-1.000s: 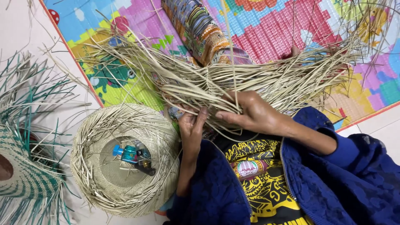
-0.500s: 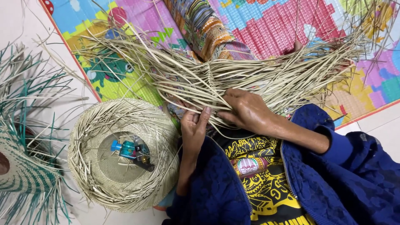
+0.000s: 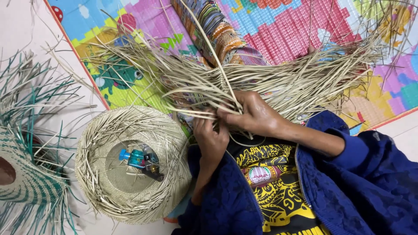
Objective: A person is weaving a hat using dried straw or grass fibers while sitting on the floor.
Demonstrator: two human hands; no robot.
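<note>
Right hand (image 3: 254, 115) is pinching one pale dried straw strand (image 3: 213, 52) over the loose bundle of pale straw strips (image 3: 278, 82) spread across the colourful patchwork mat (image 3: 305, 30); left hand (image 3: 210, 137) is closing on strips below. Judged step: interlacing; next calls for threading. Fingertips are hidden by straw.

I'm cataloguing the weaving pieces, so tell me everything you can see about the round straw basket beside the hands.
The basket is a shallow round bowl woven from pale, dry straw-coloured strips. Its flat base is tightly plaited, while the rim is unfinished, with loose strip ends sticking out all around. It sits upright on the floor at the edge of the mat, just left of the left hand, which does not touch it. Inside lie a small blue bottle and a dark small object.
</note>
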